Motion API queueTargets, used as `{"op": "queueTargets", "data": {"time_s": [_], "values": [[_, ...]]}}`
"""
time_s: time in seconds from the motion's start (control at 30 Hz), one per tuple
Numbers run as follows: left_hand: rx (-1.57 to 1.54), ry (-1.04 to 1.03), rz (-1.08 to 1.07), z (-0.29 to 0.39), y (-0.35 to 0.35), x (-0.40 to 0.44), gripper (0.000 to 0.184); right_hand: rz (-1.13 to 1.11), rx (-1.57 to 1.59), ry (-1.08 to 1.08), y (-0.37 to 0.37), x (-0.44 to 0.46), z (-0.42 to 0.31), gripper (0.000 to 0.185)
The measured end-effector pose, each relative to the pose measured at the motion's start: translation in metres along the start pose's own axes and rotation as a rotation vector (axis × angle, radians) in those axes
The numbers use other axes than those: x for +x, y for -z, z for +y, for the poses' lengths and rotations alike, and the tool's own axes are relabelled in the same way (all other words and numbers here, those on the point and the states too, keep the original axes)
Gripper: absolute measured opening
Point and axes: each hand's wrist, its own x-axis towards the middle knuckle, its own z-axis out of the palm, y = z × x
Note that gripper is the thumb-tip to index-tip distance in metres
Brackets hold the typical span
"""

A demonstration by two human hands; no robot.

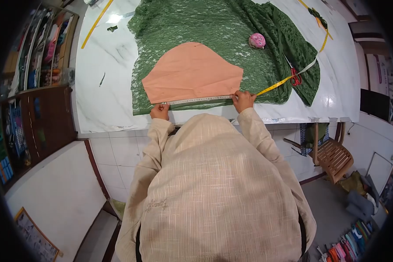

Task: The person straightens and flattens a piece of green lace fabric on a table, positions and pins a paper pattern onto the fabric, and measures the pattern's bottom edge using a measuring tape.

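Note:
A peach sleeve-shaped fabric piece (192, 72) lies flat on green lace fabric (183, 28). Along its near straight edge runs a tape measure (201, 100), stretched between my two hands. My left hand (160, 112) pinches the tape's end, close to the piece's lower left corner. At the lower right corner, my right hand (243, 101) has its fingers closed on the tape. From there the yellow side of the tape continues right over the lace and past red-handled scissors (295, 77). Parts of the scissors are hidden by lace and tape.
A pink and white round object (257, 40) sits on the lace. The white marbled table (105, 96) also bears a yellow ruler (96, 24) and dark green scraps (112, 29). A wooden chair (334, 157) stands at the right, shelves (43, 48) at the left.

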Motion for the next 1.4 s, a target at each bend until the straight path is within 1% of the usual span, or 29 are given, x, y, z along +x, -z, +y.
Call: {"op": "queueTargets", "data": {"time_s": [0.23, 0.37, 0.7, 0.9, 1.03, 1.23, 1.4], "values": [[-0.051, 0.031, -0.006, 0.013, 0.005, -0.006, 0.024, 0.005, -0.031, 0.001, -0.006, 0.001, -0.001, 0.011], [-0.105, 0.085, -0.056, 0.027, 0.010, -0.012, 0.025, 0.006, -0.053, -0.007, -0.009, 0.002, 0.001, 0.012], [-0.220, 0.098, -0.054, 0.027, 0.011, -0.015, 0.025, 0.011, -0.058, 0.003, -0.004, 0.003, -0.005, 0.014], [-0.232, 0.110, -0.046, 0.027, 0.011, -0.015, 0.024, -0.011, -0.042, -0.004, 0.000, 0.004, -0.010, 0.015], [-0.238, 0.090, -0.042, 0.028, 0.011, -0.015, 0.024, -0.076, -0.030, -0.035, -0.001, 0.005, -0.009, 0.023], [-0.246, 0.094, -0.038, 0.029, 0.011, -0.015, 0.023, -0.100, -0.002, -0.023, -0.005, 0.006, -0.005, 0.023], [-0.277, 0.098, -0.031, 0.024, 0.011, -0.013, 0.022, -0.011, -0.022, 0.024, -0.010, 0.005, -0.005, 0.017]]}}
